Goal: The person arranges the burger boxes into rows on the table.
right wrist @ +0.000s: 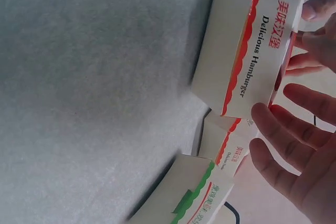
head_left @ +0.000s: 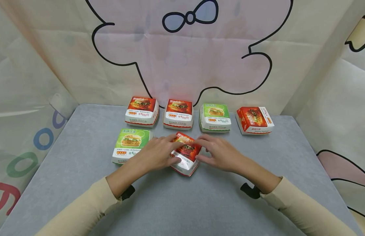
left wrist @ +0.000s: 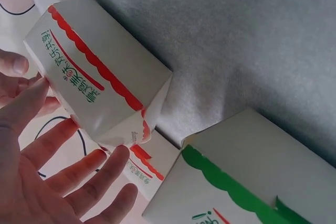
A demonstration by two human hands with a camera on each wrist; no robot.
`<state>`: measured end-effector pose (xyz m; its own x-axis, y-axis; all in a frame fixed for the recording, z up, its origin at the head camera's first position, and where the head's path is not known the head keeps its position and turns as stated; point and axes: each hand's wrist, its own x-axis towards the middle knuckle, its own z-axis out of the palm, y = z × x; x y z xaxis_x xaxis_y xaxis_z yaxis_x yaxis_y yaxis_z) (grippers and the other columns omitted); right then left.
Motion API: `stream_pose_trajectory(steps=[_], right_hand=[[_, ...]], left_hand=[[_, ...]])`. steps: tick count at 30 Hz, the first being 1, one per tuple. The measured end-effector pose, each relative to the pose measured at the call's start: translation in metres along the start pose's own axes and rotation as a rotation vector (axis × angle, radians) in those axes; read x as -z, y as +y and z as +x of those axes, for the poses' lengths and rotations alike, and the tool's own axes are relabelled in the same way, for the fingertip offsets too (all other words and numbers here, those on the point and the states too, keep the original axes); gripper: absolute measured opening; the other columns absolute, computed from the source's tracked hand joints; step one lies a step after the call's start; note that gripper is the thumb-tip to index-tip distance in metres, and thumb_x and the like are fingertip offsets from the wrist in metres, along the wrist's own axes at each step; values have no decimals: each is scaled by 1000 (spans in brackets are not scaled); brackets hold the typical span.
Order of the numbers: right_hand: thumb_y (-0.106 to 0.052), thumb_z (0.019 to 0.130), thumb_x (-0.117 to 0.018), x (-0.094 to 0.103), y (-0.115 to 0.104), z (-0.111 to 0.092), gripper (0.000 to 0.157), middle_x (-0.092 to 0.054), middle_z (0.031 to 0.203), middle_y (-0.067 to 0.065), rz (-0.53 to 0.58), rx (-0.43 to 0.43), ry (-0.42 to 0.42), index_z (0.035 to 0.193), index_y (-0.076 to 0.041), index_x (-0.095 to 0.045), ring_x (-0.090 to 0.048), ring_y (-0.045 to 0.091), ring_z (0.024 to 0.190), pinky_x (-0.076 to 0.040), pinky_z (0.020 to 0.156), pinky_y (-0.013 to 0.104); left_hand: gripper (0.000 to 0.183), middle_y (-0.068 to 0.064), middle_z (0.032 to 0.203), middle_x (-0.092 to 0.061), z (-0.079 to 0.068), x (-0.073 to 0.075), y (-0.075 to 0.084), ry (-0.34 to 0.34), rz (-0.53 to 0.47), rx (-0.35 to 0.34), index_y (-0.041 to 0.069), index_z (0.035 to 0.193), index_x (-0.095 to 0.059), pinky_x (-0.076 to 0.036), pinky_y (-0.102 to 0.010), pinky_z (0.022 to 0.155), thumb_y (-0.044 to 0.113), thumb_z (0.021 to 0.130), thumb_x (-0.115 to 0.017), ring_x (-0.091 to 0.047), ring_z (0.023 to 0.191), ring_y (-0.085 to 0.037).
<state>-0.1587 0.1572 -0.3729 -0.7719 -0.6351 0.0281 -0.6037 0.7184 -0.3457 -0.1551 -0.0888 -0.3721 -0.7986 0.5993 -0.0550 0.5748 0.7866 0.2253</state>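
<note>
A red and white hamburger box [head_left: 186,151] sits turned at an angle in the middle of the table, between both hands. On its left side is my left hand [head_left: 158,150], fingers spread, with fingertips at the box's upper edge in the left wrist view. Opposite, my right hand [head_left: 219,151] has its fingers extended, and a fingertip meets the box's top corner in the right wrist view. A green and white hamburger box [head_left: 131,141] stands just left of the left hand, its right side partly hidden by that hand.
Along the back stand a red box [head_left: 142,110], a second red box [head_left: 178,113], a green box [head_left: 214,117] and, at the right, a red box [head_left: 254,120] turned sideways. The grey table [head_left: 182,209] meets a printed cloth wall [head_left: 188,62] behind them.
</note>
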Motion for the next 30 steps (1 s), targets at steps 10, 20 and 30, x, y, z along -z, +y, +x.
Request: stream_pose_trajectory(steps=[10,20,30], right_hand=[[-52,81,-78,-7,0,0,65,-56,136,4,12,-12,-33,131,-13,-63,-57,23,120,-51,95,46],[-49,82,-78,-5,2,1,72,-51,145,6,35,18,-76,139,-11,-56,-52,26,129,-46,101,49],[-46,87,-74,-3,6,5,75,-35,159,8,90,-8,-164,149,-13,-47,-42,29,139,-43,105,53]], left_hand=[[48,-15,143,-54,-1,1,-3,39,18,-26,20,134,-65,-45,-54,100,41,90,-72,-56,125,-34],[41,-13,142,-55,-1,4,-7,40,-71,-51,14,126,-67,-47,-51,100,32,89,-76,-56,126,-30],[41,-7,130,-63,-1,5,-9,40,-59,-46,13,121,-67,-51,-46,93,34,88,-77,-63,109,-23]])
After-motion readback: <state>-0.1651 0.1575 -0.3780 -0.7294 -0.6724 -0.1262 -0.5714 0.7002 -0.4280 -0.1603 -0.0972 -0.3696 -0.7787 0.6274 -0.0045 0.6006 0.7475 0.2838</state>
